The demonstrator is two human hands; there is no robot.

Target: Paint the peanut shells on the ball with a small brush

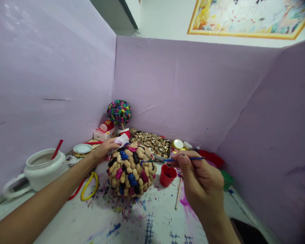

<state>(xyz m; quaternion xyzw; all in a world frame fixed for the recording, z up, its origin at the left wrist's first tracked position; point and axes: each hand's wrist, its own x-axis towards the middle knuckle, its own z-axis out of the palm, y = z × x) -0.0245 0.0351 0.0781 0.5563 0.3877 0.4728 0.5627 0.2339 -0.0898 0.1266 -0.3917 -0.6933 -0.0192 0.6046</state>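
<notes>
In front of me sits a ball covered in peanuts in their shells (127, 169), most of them bare and some painted blue, black or magenta. My left hand (108, 148) is at the ball's upper left, its fingers closed on a crumpled white tissue (122, 139) against the ball; the fingertips are partly hidden. Between the fingers of my right hand (196, 173) is a thin paintbrush (171, 160), with its blue-wet tip at the right side of the ball. Just below the brush stands a small red cup (167, 176) with dark contents.
A tray of peanut shells (152, 144) lies behind the ball. A finished multicoloured ball (119, 112) stands at the back. Left are a white pot (46, 169) and yellow-handled scissors (90, 188). A thin stick (178, 195) lies beside the cup on the paint-stained table (132, 223).
</notes>
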